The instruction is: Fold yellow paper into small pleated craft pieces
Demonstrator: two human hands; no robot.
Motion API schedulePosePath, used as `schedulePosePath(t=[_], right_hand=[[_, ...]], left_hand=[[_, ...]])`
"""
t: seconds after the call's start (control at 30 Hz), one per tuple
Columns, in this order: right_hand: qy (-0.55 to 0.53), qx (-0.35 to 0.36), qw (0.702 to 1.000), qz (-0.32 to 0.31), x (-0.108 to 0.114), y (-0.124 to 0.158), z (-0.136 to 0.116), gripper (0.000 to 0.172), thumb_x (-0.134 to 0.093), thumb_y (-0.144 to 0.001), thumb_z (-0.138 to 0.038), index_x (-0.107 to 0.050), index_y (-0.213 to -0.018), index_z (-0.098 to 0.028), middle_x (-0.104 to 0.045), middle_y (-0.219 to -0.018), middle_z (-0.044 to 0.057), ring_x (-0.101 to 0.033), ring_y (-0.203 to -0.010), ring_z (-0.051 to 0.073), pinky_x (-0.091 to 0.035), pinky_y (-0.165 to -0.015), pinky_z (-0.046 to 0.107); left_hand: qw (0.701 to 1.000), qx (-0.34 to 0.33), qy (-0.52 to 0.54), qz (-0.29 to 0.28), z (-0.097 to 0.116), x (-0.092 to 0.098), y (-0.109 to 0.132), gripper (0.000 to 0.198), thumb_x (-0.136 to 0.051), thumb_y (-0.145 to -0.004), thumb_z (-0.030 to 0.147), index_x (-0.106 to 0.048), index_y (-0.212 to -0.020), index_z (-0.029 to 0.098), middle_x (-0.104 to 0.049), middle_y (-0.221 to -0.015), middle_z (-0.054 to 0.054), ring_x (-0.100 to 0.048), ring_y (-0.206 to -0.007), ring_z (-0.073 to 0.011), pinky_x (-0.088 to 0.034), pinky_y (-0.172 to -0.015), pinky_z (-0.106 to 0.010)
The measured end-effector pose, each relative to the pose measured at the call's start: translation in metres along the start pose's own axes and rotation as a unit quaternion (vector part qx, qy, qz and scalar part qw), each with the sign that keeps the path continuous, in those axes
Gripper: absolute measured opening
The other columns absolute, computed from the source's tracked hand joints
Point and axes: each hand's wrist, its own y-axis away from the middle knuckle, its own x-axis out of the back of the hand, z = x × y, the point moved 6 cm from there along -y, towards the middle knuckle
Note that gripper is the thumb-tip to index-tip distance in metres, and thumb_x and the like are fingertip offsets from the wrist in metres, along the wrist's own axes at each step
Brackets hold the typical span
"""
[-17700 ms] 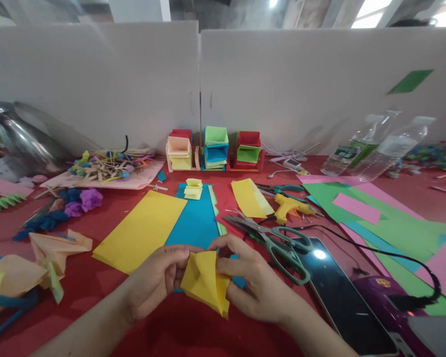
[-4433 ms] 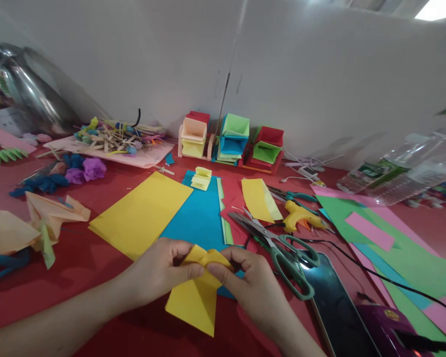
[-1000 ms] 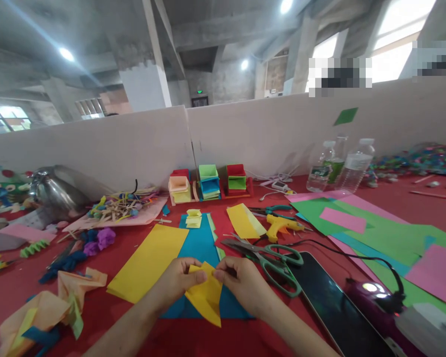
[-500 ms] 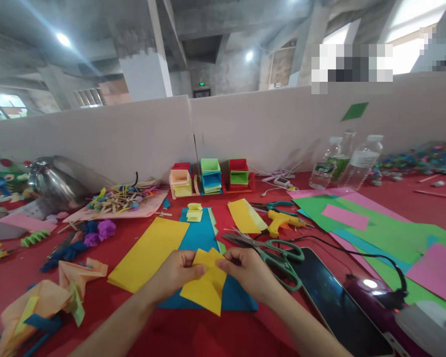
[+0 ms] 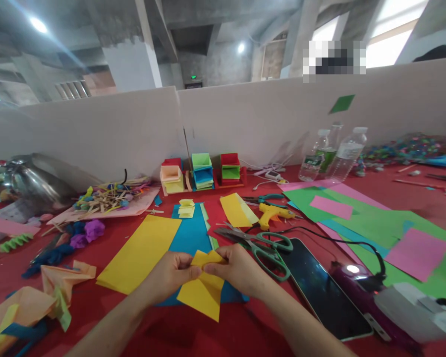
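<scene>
A creased yellow paper piece (image 5: pixel 204 296) is pinched between my left hand (image 5: pixel 173 272) and my right hand (image 5: pixel 241 270), their thumbs almost touching near its upper part. Both hands are closed on it. Beneath it lies blue paper (image 5: pixel 189 233), partly hidden by the hands. A small folded pale-yellow paper (image 5: pixel 186 208) rests on the blue paper's far end. Left of my hands is a large yellow sheet (image 5: pixel 141 250). Green-handled scissors (image 5: pixel 263 245) lie open beyond my right hand.
Folded paper boxes (image 5: pixel 202 171) stand by the partition. A yellow glue gun (image 5: pixel 273 214), a black phone (image 5: pixel 323 292) and a purple device (image 5: pixel 371 302) are at right. Bottles (image 5: pixel 345 156) stand behind coloured sheets (image 5: pixel 379 233). A metal jug (image 5: pixel 39 186) and crumpled peach paper (image 5: pixel 26 312) are left.
The thumbs have come closer together, and the upper part of the yellow paper is now bunched between them. The whole view has shifted, so surrounding things appear further left.
</scene>
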Motion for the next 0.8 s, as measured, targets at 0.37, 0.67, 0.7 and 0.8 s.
schedulePosePath(t=[0.37,0.67,0.7,0.8], right_hand=[[0.004,-0.008,1.0,-0.008,0.017,-0.005,0.006,0.035,-0.066,-0.063,-0.043,-0.049,-0.048,-0.016,-0.038,-0.044,-0.006,-0.027,-0.044,0.006,-0.021,-0.041,0.022],[-0.018,-0.008,1.0,0.018,0.021,-0.011,0.018,0.037,-0.066,-0.062,-0.047,-0.052,-0.048,-0.016,-0.053,-0.046,-0.002,-0.041,-0.043,0.008,-0.029,-0.044,0.022],[-0.024,-0.009,1.0,0.018,0.021,-0.011,0.017,0.038,-0.067,-0.062,-0.047,-0.051,-0.048,-0.016,-0.052,-0.045,-0.003,-0.041,-0.043,0.008,-0.029,-0.044,0.022],[-0.04,-0.013,0.999,0.022,0.021,-0.011,0.016,0.039,-0.067,-0.062,-0.047,-0.047,-0.047,-0.017,-0.048,-0.043,-0.004,-0.043,-0.044,0.008,-0.031,-0.045,0.021]], left_hand=[[1.0,-0.001,0.012,0.016,-0.008,0.016,-0.007,0.036,-0.067,-0.062,0.047,-0.058,-0.061,0.012,-0.046,-0.052,0.004,-0.039,-0.05,-0.0093,-0.024,-0.048,-0.021],[0.997,-0.025,0.042,0.065,-0.006,0.026,-0.011,0.034,-0.069,-0.059,0.045,-0.062,-0.063,0.012,-0.046,-0.048,0.006,-0.038,-0.049,-0.0086,-0.025,-0.048,-0.021],[0.996,-0.025,0.047,0.07,-0.005,0.027,-0.011,0.035,-0.069,-0.058,0.046,-0.062,-0.062,0.012,-0.047,-0.048,0.005,-0.039,-0.049,-0.0091,-0.026,-0.048,-0.021],[0.994,-0.023,0.074,0.074,-0.005,0.03,-0.011,0.041,-0.063,-0.061,0.054,-0.063,-0.065,0.013,-0.056,-0.056,0.002,-0.049,-0.054,-0.0123,-0.034,-0.052,-0.022]])
